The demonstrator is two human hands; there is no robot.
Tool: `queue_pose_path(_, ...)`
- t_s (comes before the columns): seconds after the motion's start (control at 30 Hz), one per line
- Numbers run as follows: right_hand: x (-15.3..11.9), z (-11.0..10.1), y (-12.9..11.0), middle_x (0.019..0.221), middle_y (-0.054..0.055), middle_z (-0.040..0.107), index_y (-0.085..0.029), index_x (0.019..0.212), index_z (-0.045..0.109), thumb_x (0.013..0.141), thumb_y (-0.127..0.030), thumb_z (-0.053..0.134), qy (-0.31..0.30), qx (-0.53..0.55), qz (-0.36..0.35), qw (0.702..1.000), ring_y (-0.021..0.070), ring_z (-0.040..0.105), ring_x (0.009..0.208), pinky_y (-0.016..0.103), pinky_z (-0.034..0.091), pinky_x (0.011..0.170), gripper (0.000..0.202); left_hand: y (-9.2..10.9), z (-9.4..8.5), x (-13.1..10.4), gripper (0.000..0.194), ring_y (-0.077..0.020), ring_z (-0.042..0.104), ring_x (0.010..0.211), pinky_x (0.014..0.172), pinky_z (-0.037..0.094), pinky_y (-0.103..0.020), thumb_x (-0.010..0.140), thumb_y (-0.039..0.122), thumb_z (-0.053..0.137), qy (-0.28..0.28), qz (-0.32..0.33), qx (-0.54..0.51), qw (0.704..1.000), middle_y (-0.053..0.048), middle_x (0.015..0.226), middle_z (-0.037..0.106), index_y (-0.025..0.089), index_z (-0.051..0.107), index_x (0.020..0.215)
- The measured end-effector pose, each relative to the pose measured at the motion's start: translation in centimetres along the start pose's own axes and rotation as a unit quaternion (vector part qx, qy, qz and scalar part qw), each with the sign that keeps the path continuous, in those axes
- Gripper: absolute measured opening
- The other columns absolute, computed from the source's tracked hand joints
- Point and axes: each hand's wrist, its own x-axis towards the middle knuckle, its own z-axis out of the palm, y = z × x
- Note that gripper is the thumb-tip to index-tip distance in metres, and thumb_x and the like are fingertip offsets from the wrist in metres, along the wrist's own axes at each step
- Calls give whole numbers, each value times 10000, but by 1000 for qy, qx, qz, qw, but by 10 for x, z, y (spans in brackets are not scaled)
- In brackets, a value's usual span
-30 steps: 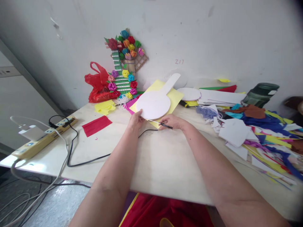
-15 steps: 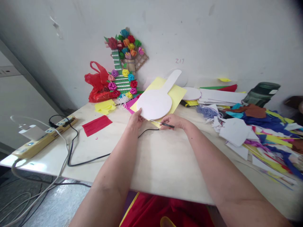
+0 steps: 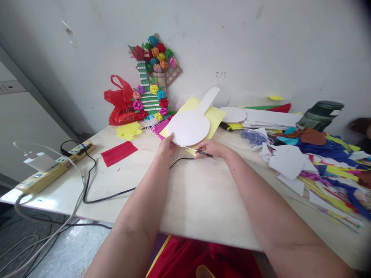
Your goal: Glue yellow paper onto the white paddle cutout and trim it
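A white paddle-shaped cutout (image 3: 189, 126), round with a handle pointing up and right, lies over a yellow sheet (image 3: 215, 119). My left hand (image 3: 166, 147) pinches the lower left edge of the cutout, thumb on top. Closed around a slim tool with a black handle and thin metal shaft (image 3: 204, 153) is my right hand (image 3: 211, 149). The tool's shaft runs left along the cutout's lower edge toward my left fingers. Whether its tip touches the paper is too small to tell.
Paper flowers on a green guitar shape (image 3: 149, 101) lean on the wall beside a red bag (image 3: 120, 102). Red (image 3: 119, 153) and yellow (image 3: 129, 131) pieces lie left. A power strip (image 3: 43, 179) with cables stands far left. Scraps (image 3: 333, 170) and a dark bottle (image 3: 320, 116) are right.
The cutout and yellow sheet have tilted slightly, the handle's end shifting a little left and down. Both hands keep their holds nearly in place.
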Motion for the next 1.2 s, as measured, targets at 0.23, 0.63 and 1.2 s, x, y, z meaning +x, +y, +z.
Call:
queue_pose_path(0.23,0,0,-4,520,-42,516,-155,772,667,500,-438,702,1,-9,14,1000,58,404,447,185,309,405,395,-2,-2,5,202,-139,626,632,596,529,-241,731,58,555,-1,0,-13,1000,-36,752,665,147,575,911)
queue_pose_path(0.63,3,5,-1,539,-32,529,-126,761,648,488,-430,717,2,18,12,1000,61,412,449,197,340,422,414,-5,-1,5,209,-136,622,624,661,522,-261,751,90,542,1,6,8,1000,-39,753,659,137,562,953)
queue_pose_path(1.2,-4,-3,-5,467,-49,466,-127,781,659,516,-424,696,-31,10,19,999,51,372,421,190,300,404,400,-1,-4,8,229,-153,632,644,611,528,-255,682,52,611,-9,11,-5,1000,-36,761,670,153,593,886)
